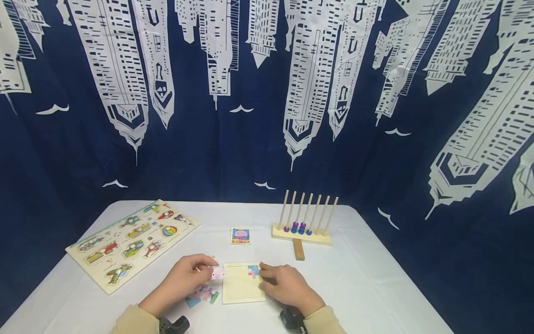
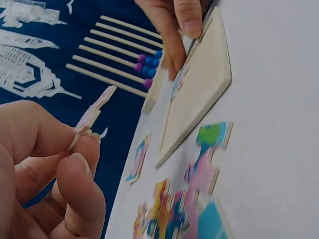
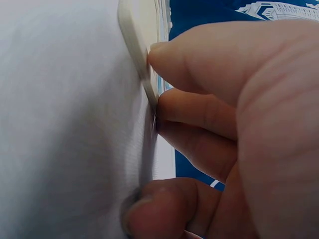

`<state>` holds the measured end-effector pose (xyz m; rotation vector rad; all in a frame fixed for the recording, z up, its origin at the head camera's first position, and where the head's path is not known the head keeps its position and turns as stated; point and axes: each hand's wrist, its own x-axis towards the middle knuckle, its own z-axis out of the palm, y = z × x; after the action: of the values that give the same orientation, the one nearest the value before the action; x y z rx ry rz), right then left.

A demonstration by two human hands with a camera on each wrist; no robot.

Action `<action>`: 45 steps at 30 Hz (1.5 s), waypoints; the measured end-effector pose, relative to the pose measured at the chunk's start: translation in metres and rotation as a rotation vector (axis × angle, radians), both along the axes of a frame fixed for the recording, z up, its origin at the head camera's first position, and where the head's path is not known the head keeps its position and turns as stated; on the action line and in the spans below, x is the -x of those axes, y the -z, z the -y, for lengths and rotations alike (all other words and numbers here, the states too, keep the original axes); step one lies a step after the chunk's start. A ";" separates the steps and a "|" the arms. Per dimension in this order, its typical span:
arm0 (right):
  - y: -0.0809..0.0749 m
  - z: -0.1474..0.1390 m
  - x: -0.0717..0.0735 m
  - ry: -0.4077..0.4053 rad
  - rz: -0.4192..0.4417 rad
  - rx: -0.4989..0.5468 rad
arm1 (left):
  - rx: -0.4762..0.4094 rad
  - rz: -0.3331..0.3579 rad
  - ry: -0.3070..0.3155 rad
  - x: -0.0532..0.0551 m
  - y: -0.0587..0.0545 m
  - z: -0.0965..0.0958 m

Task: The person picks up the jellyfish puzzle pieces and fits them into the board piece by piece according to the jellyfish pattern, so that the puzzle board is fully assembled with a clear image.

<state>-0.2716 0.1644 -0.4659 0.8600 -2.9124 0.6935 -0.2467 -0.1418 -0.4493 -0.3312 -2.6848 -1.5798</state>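
Note:
Between thumb and fingertips my left hand pinches a pink jigsaw piece, raised just left of a shallow wooden puzzle tray. In the left wrist view this piece is seen nearly edge-on. One blue and pink piece lies in the tray's upper right corner. My right hand rests its thumb and fingertips along the tray's right edge; the right wrist view shows the thumb at the rim. Several loose jigsaw pieces lie in a heap below my left hand.
A small picture card lies beyond the tray. Back right stands a wooden peg abacus with purple and blue beads, a wooden block before it. A large picture board lies at the left. A dark blue patterned cloth hangs behind.

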 end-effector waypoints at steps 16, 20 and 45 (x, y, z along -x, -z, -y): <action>0.001 0.001 0.001 0.011 -0.002 -0.008 | 0.096 -0.013 -0.069 0.025 0.012 -0.054; 0.001 0.003 0.002 0.005 0.004 -0.003 | 0.154 -0.043 -0.102 0.026 0.015 -0.056; 0.002 0.001 0.001 0.028 0.025 0.011 | 0.358 -0.226 -0.105 0.027 0.029 -0.070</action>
<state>-0.2724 0.1632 -0.4681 0.8144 -2.9341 0.7224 -0.2736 -0.0722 -0.4782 -0.3414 -2.7406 -0.9654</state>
